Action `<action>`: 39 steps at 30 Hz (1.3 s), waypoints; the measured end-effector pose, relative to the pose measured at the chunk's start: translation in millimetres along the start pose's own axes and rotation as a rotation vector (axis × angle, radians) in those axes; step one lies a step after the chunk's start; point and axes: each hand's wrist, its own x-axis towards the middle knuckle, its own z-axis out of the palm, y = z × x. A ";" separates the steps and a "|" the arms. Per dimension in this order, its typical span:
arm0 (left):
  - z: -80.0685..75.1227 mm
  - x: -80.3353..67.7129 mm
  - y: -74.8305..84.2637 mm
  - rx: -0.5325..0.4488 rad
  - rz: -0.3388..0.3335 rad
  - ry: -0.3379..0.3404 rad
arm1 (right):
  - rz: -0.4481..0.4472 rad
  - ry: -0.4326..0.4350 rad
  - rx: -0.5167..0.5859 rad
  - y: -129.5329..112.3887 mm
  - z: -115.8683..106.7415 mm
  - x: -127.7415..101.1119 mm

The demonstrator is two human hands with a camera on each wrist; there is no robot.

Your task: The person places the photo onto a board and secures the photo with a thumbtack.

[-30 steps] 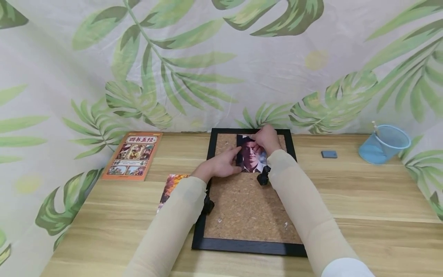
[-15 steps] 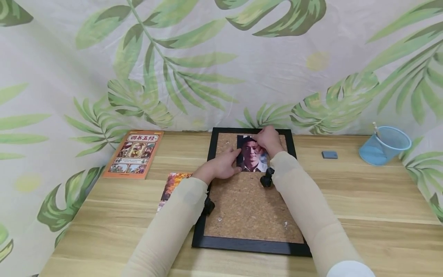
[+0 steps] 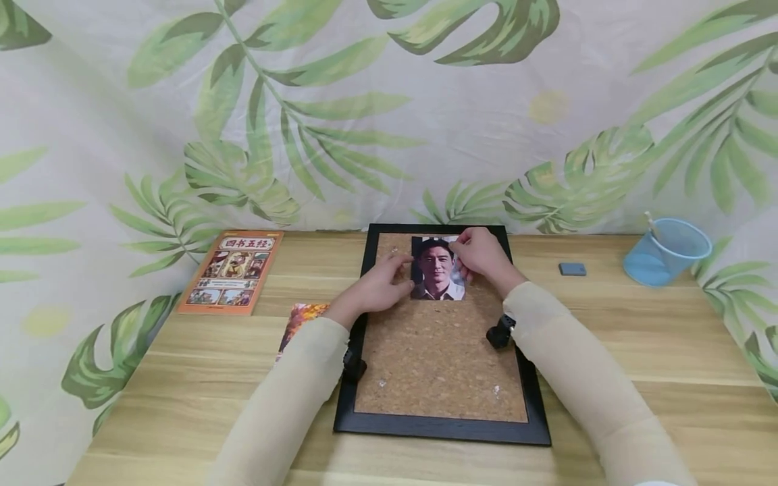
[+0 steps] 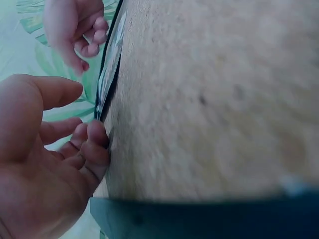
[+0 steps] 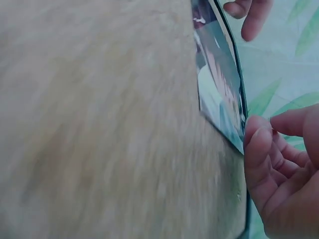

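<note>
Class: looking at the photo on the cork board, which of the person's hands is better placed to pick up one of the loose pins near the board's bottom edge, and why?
Probably the left hand. Its fingertips only rest at the photo edge, while the right hand pinches the photo's upper right corner. Both pins on the cork board lie about equally near.

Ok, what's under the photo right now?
The photo lies on the cork board near its top edge. Cork shows around it; whether a pin sits beneath is hidden by the print.
</note>
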 end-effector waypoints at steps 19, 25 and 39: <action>-32.1 -63.2 -3.8 -0.137 0.033 0.039 | -0.194 0.012 -0.169 21.5 -41.8 -74.6; -39.1 -81.9 -3.1 -0.120 0.004 0.060 | -0.239 -0.002 -0.220 30.3 -49.6 -95.7; -48.0 -119.9 -18.4 -0.030 -0.018 0.119 | -0.314 0.097 -0.322 66.2 -70.1 -135.5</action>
